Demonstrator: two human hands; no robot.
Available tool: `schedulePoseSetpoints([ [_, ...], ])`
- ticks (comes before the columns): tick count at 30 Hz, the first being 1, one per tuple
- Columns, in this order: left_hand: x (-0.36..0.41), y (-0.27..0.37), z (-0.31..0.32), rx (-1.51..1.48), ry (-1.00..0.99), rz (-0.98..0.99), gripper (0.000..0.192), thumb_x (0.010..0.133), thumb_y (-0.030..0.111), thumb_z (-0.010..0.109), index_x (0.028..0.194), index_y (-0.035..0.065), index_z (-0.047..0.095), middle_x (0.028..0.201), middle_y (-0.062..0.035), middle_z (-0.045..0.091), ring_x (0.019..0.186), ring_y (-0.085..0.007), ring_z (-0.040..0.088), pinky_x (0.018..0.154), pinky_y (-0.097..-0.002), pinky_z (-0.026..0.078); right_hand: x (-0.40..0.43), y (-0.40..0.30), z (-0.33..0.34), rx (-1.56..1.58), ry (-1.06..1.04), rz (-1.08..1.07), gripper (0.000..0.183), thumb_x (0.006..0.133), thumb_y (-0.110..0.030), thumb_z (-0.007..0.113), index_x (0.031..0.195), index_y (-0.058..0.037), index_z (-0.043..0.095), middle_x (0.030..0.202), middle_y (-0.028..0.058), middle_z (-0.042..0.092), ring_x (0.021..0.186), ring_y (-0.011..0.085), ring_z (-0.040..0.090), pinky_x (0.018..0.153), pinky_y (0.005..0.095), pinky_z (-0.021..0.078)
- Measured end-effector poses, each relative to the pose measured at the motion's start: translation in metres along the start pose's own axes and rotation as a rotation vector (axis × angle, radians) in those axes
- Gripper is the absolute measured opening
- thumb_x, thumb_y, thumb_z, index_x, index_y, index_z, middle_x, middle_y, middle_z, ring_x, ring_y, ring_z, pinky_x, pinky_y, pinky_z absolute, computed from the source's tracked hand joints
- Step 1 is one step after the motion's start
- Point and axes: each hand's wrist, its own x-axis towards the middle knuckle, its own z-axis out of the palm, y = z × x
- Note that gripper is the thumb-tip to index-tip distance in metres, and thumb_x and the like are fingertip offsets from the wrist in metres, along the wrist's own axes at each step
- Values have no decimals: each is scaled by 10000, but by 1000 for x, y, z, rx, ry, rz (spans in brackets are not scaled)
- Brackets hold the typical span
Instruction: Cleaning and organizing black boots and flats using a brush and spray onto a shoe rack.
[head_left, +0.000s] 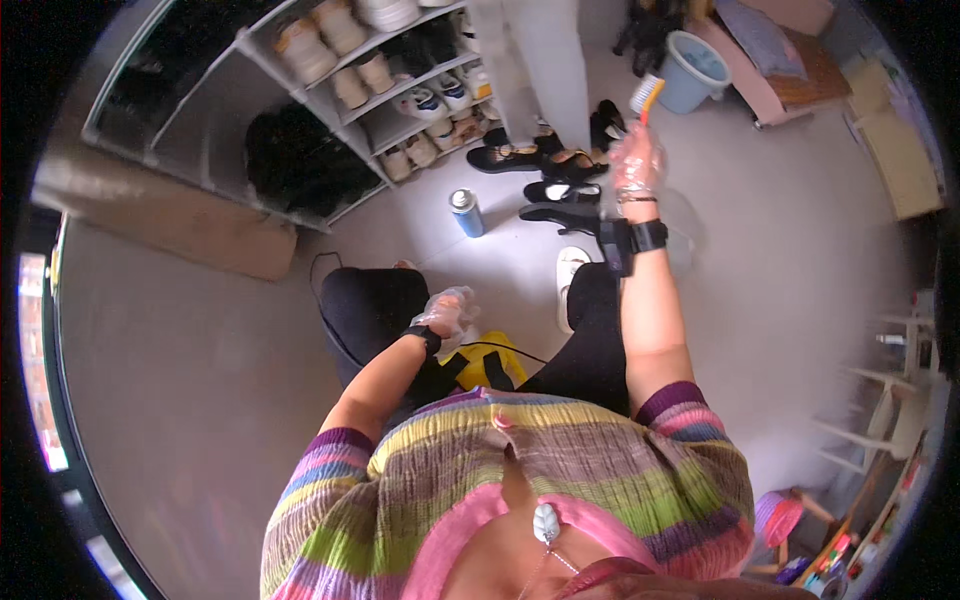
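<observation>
My right hand (637, 161), in a clear plastic glove, is raised out in front and to the right. It grips a brush (648, 97) with an orange handle and pale bristles, bristle end up. My left hand (448, 311), gloved too, rests low by my left knee; whether its fingers hold anything is not clear. A blue spray can (467, 212) with a silvery top stands upright on the floor ahead, apart from both hands. Just left of my right forearm lie several black shoes (562, 217). Beneath my lap a yellow item (491, 360) partly shows.
Shoes fill a shelved rack (360, 112) at the upper left, beside a long brown box (180, 217). Behind the brush stands a light blue bucket (686, 82). Cardboard (896, 150) leans at the far right. Small chairs (885, 405) stand on the right.
</observation>
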Motion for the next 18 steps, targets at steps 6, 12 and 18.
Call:
schedulePoseSetpoints([
  [6, 0, -41, -9, -584, 78, -63, 366, 799, 270, 556, 1113, 85, 518, 1039, -53, 571, 854, -194, 569, 627, -284, 467, -51, -32, 16, -296, -289, -150, 215, 813, -272, 560, 781, -60, 542, 589, -25, 450, 515, 68, 426, 477, 226, 352],
  [12, -13, 21, -36, -652, 425, -31, 347, 837, 205, 537, 1135, 32, 499, 1099, -113, 515, 908, -221, 541, 757, -284, 450, -63, -69, -119, -287, -1, -296, 99, 801, -124, 568, 861, -56, 531, 617, -60, 414, 520, 35, 395, 474, 192, 354],
  [18, -24, 53, -54, -169, 508, -21, 383, 807, 229, 581, 1120, 19, 516, 963, -145, 594, 893, -212, 570, 790, -309, 438, -91, 27, -315, -1152, 410, 123, 284, 774, -284, 555, 906, -34, 580, 630, 73, 561, 584, 193, 542, 535, 340, 427],
])
